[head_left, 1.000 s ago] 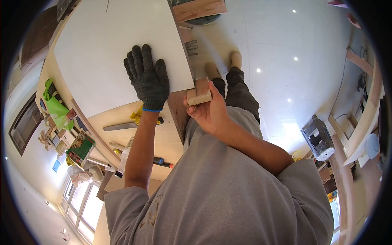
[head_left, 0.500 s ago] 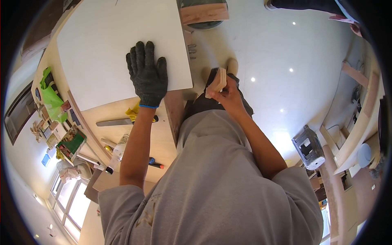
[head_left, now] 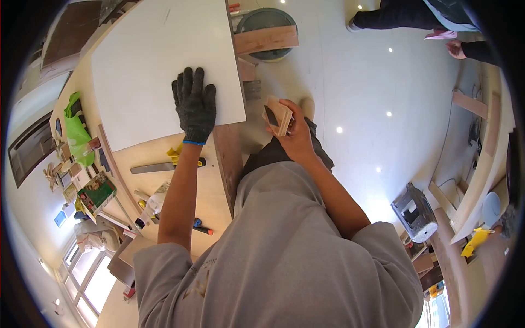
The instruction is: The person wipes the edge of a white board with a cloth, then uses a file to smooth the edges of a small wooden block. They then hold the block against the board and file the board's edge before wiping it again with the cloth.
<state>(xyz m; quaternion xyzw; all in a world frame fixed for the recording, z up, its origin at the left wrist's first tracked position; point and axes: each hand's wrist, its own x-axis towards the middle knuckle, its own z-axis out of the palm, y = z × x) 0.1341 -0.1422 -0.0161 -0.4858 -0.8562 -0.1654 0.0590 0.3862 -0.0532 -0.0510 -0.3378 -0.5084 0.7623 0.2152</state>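
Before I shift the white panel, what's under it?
The pale wooden benchtop shows past the near edge of the white panel. The gloved left hand rests on top. Anything else beneath is covered.

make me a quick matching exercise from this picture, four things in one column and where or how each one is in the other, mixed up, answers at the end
1. Left hand
2. Right hand
3. Wooden plank
4. Long grey blade

A. Bare, holding a wooden block
B. Lying on the pale wooden bench top
C. Gloved, palm down on the white panel
D. Lying across the round tub

Pairs: 1-C, 2-A, 3-D, 4-B
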